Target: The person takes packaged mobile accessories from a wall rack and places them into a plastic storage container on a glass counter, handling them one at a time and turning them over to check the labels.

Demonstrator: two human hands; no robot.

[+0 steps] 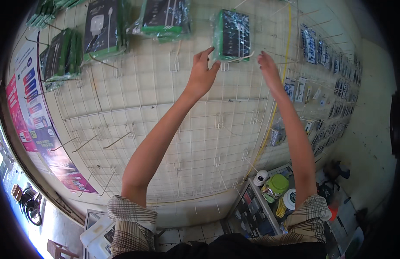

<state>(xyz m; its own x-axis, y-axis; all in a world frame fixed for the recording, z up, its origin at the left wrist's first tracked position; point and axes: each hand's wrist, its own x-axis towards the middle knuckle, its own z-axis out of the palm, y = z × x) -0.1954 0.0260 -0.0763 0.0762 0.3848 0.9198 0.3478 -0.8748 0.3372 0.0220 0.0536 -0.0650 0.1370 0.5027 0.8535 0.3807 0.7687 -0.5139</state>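
Note:
A black and green boxed package in clear plastic (233,35) hangs high on a hook of the white wire grid (165,129). Just off its lower left edge is my left hand (201,72), empty, with thumb and fingers apart; whether a fingertip touches the plastic I cannot tell. My right hand (269,69) is raised to the right of the package, near the tip of the hook, its fingers stretched out and slightly blurred. Nothing shows in it. Both arms reach up from checked rolled sleeves.
More boxed packages (106,30) hang at the upper left, several with bare hooks (118,140) sticking out below. Small blister packs (310,45) line the right side. Below stands a glass display case (256,207) bearing a green-lidded jar (277,184) and a small white camera (261,176).

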